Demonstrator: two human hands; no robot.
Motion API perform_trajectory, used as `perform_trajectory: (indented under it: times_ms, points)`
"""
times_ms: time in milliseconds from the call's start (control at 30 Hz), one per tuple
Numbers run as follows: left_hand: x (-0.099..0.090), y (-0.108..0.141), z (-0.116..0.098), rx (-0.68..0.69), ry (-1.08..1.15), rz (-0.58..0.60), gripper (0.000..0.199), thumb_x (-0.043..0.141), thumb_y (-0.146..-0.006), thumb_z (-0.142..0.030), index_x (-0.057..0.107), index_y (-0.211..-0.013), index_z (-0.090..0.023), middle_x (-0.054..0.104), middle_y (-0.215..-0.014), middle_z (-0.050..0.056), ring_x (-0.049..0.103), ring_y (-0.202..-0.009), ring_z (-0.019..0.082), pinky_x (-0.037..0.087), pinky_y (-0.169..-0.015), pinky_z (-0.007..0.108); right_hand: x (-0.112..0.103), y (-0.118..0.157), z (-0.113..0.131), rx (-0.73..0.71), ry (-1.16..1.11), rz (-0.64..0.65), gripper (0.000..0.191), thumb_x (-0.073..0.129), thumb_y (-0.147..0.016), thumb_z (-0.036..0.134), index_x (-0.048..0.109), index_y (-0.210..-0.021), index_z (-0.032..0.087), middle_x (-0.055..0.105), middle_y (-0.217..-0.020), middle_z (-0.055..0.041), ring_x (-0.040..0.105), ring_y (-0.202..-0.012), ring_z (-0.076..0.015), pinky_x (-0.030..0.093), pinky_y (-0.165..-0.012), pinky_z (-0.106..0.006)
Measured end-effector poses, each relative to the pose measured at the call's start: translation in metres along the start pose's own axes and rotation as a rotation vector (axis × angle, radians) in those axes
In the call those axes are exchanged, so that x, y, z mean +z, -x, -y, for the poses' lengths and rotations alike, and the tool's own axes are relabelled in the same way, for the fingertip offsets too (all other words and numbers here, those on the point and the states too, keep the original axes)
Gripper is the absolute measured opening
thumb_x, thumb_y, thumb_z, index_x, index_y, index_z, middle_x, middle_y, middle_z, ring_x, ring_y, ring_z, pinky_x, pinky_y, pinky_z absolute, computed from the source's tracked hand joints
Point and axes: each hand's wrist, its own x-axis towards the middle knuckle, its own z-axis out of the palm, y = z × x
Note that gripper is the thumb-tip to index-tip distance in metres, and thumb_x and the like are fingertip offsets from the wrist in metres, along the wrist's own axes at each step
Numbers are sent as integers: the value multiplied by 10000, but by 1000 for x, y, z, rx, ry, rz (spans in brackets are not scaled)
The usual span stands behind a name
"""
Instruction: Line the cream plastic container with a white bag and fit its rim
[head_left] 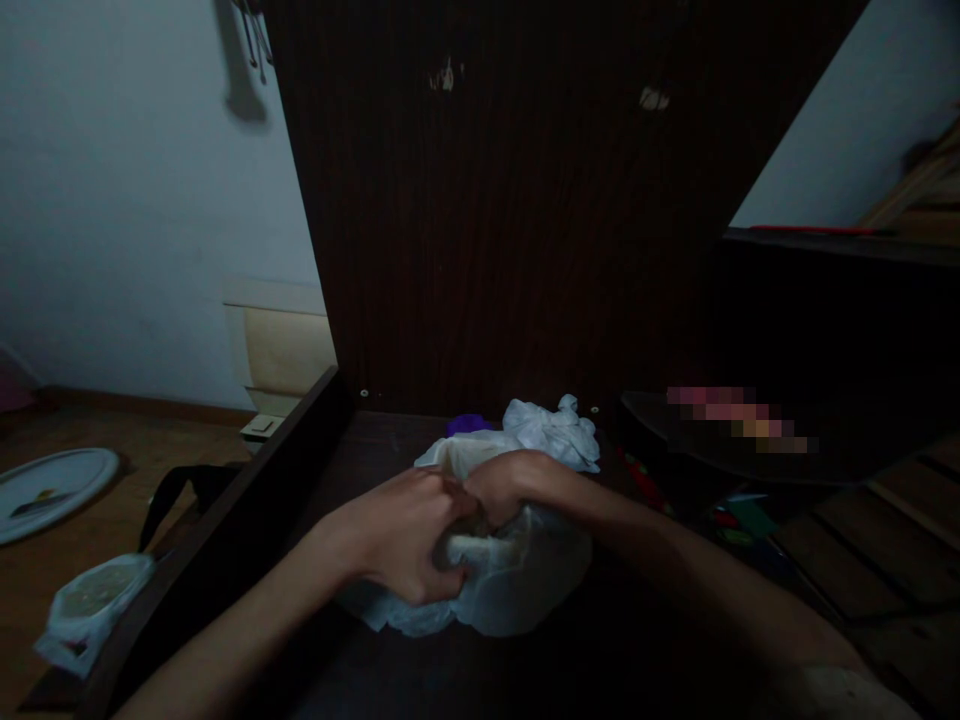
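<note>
A pale, thin plastic bag (540,575) lies bunched on a dark wooden surface, with its mouth facing up. My left hand (409,530) grips the bag's rim on the left side, thumb and fingers curled round its edge. Bent at the wrist, my right hand (502,490) reaches into the opening from the right; its fingertips are hidden inside the bag, and what they hold cannot be made out. Behind the hands sit a crumpled white plastic bag (555,430) and a small purple item (469,425).
A tall dark wooden panel (495,220) rises behind the surface, and a raised side board (225,530) edges its left. On the floor at left are a white oval lid or tray (60,485) and a bagged container (97,600). Dark furniture stands at right.
</note>
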Motion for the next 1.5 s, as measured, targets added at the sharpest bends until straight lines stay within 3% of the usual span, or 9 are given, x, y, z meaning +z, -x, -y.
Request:
perform_trajectory:
  times_ms: [33,100,167,233,333,467,833,1333,1500]
  points:
    - [-6,2,3,-11,37,-50,230,720,-786,-323,693,-964,-180,733,-935,62,700,-888,249,524,-824,323,-5,10,-5,-17,6,45,91,799,-730,142,711,-740,120,680,-696,-14,617,-630,-163,463,-576,-260]
    - [-16,1,10,-80,58,-162,177,608,-885,-297,689,-990,-180,718,-945,62,687,-900,233,511,-817,316,-15,32,-17,-124,-33,39,55,680,-823,133,728,-843,149,699,-760,-14,604,-663,-141,414,-589,-243]
    - [-19,-7,20,-168,11,-270,220,510,-960,-279,682,-1042,-169,710,-973,77,679,-915,230,507,-817,323,-21,52,-28,-118,-108,-172,125,607,-864,119,713,-914,162,699,-795,-11,607,-699,-125,388,-616,-227]
    - [-15,-20,31,-193,-54,-315,259,502,-982,-286,669,-1125,-150,709,-1031,101,672,-971,247,510,-855,345,-22,67,-36,34,-100,-325,114,595,-910,203,698,-885,164,677,-759,-20,593,-672,-132,341,-584,-242]
    - [-5,-43,49,-173,-84,-272,307,522,-997,-328,655,-1207,-148,714,-1111,117,669,-1044,257,518,-897,361,-10,76,-40,296,-42,-377,284,586,-946,391,694,-807,167,652,-714,-51,582,-644,-164,280,-553,-278]
    - [6,-63,64,-117,-71,-207,284,579,-979,-347,686,-1168,-165,738,-1095,108,696,-1014,246,524,-847,327,12,76,-36,408,-68,-350,335,575,-940,437,700,-783,169,683,-776,-81,609,-702,-193,277,-570,-284]
    - [8,-62,66,-186,-39,-208,225,556,-983,-281,732,-903,-167,730,-765,58,683,-689,169,419,-603,232,29,80,-31,360,-268,-458,292,510,-934,249,617,-674,170,623,-646,-21,551,-631,-140,285,-596,-274]
    - [11,-59,68,-206,-3,-172,207,526,-974,-207,730,-993,-174,759,-842,72,714,-755,191,427,-620,244,34,87,-32,401,-300,-431,277,512,-897,230,615,-646,176,594,-611,-14,508,-590,-136,254,-572,-285]
    - [7,-58,64,-229,13,-139,196,566,-963,-242,719,-1063,-172,763,-876,79,709,-766,193,460,-648,248,20,91,-32,402,-248,-617,239,550,-938,310,655,-772,172,645,-703,-21,559,-658,-148,306,-605,-269]
